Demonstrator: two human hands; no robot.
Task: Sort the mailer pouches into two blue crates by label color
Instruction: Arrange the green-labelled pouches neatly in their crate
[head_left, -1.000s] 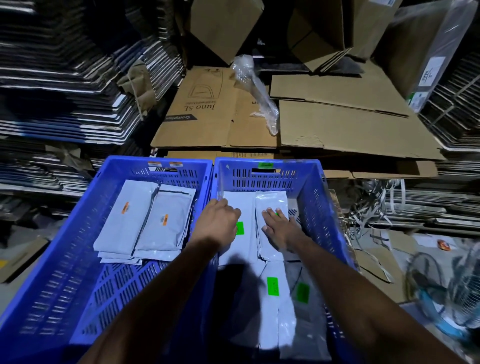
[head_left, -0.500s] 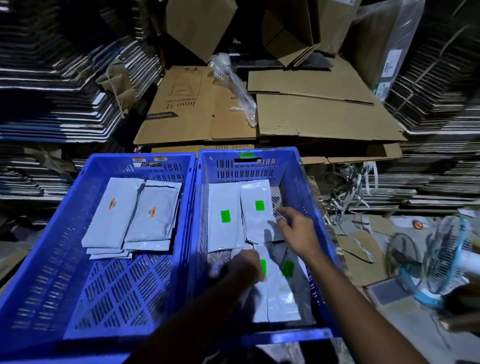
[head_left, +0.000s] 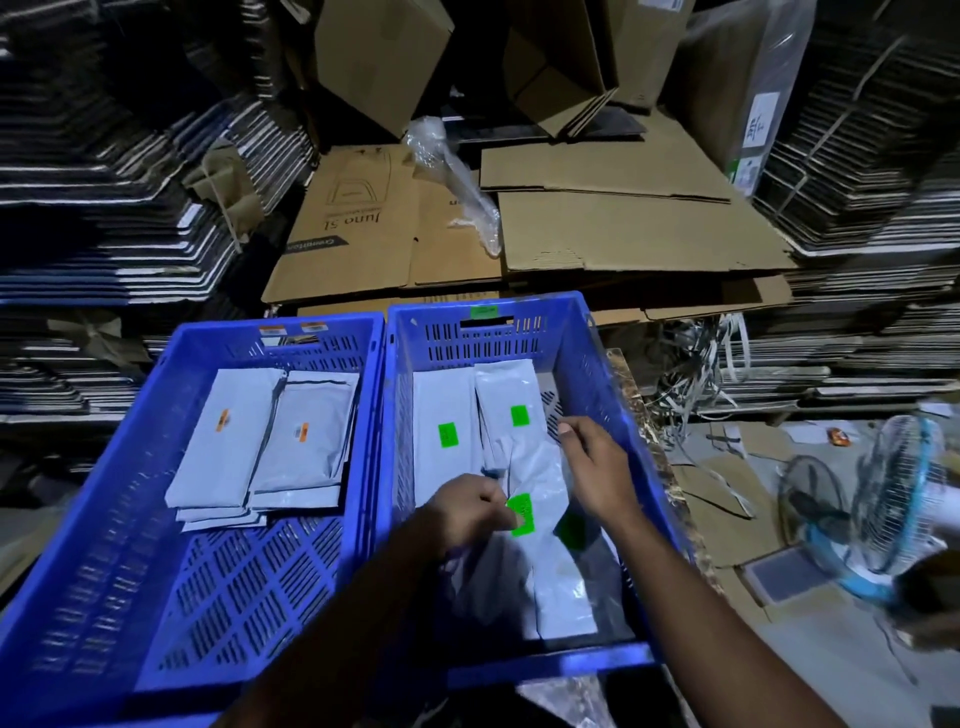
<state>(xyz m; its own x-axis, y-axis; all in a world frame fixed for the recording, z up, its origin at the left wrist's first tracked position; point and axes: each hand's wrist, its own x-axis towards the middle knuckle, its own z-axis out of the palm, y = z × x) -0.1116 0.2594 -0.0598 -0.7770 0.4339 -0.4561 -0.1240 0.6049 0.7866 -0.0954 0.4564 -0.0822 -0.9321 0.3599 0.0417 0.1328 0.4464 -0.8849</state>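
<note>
Two blue crates stand side by side. The left crate holds several grey mailer pouches with orange labels. The right crate holds pouches with green labels: two lie flat at its far end, others lie nearer me. My left hand pinches the near green-label pouch beside its label. My right hand grips the same pouch's right edge, fingers curled. The pouch is lifted and creased between both hands.
Flattened cardboard boxes lie behind the crates, with a crumpled clear plastic wrap on them. Tall stacks of flat cartons rise left and right. A blue fan stands on the floor at right, near loose straps.
Both hands have drawn back from the far pouches to the near part of the right crate. They have taken hold of a near green-label pouch and raised it.
</note>
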